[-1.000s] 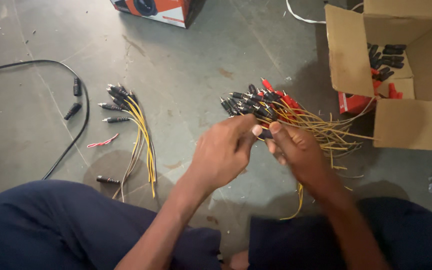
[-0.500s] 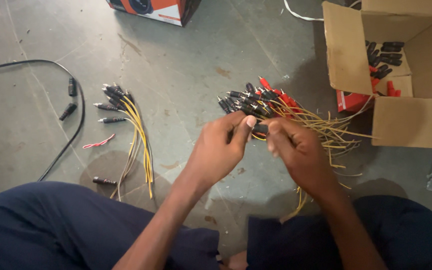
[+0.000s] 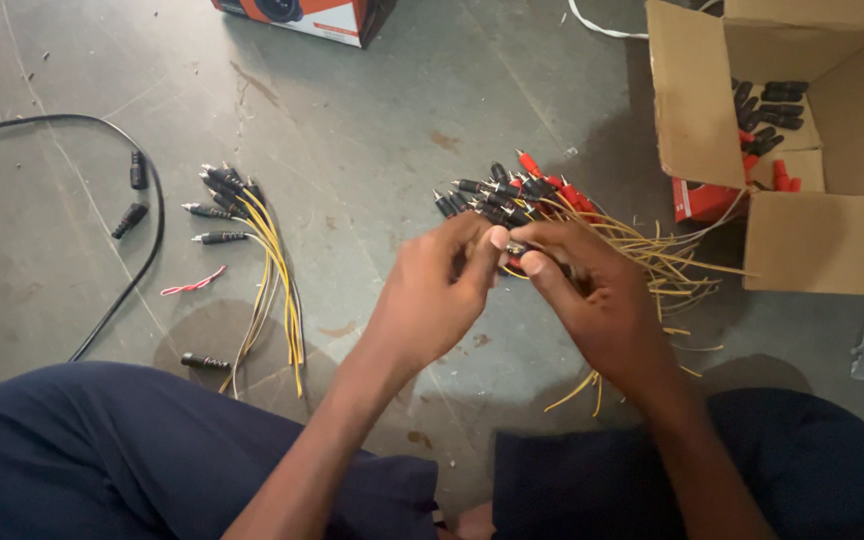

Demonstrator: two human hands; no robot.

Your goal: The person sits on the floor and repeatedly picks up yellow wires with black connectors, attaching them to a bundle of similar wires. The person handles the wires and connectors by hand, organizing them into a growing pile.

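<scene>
A small connector (image 3: pixel 518 250) is pinched between the thumb and fingertips of the left hand (image 3: pixel 432 295) and those of the right hand (image 3: pixel 592 300), both hands being closed narrowly on it just above the floor. A large bundle of yellow leads with black and red plugs (image 3: pixel 532 195) is gripped in the right hand, the plug ends fanned out beyond the fingers and the loose wire tails spread to the right and below the wrist. The grey concrete floor (image 3: pixel 372 120) is stained and scuffed. A second, smaller bunch of yellow leads (image 3: pixel 252 240) is laid on it well to the left, with about six black plugs at its top. One open cardboard box (image 3: pixel 802 240) is set at the right, more black and red plugs being seen inside; their number cannot be told. One black cable (image 3: pixel 142 240) is curved along the far left, and one orange box (image 3: pixel 302 15) is cut off by the top edge.
</scene>
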